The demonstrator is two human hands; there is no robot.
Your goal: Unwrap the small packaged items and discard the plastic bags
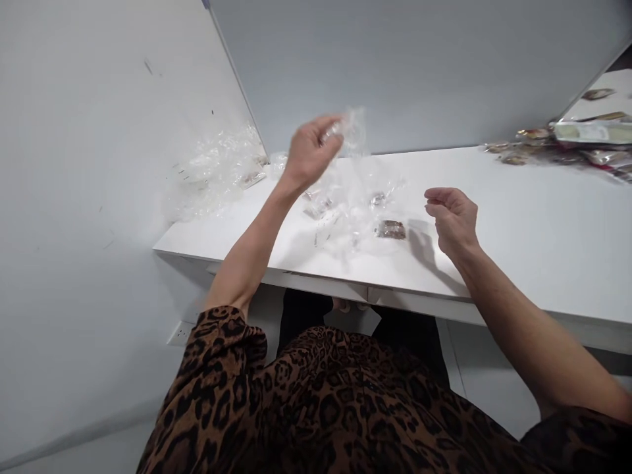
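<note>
My left hand [313, 148] is raised above the white table, its fingers closed on a clear plastic bag [356, 131] that looks thin and blurred. Over the table to the right, my right hand [453, 220] has its fingers curled and pressed together; whatever is between them, if anything, cannot be made out. Below and between the hands lie more clear plastic bags [345, 217]. A small clear packet with something brown inside [392, 229] rests on the table, left of my right hand.
A heap of clear plastic bags [212, 174] lies at the table's left end against the wall. Several shiny packets [582, 141] are piled at the back right. A grey panel [395, 72] stands along the back of the white table [538, 243]. Its front edge is close to my body.
</note>
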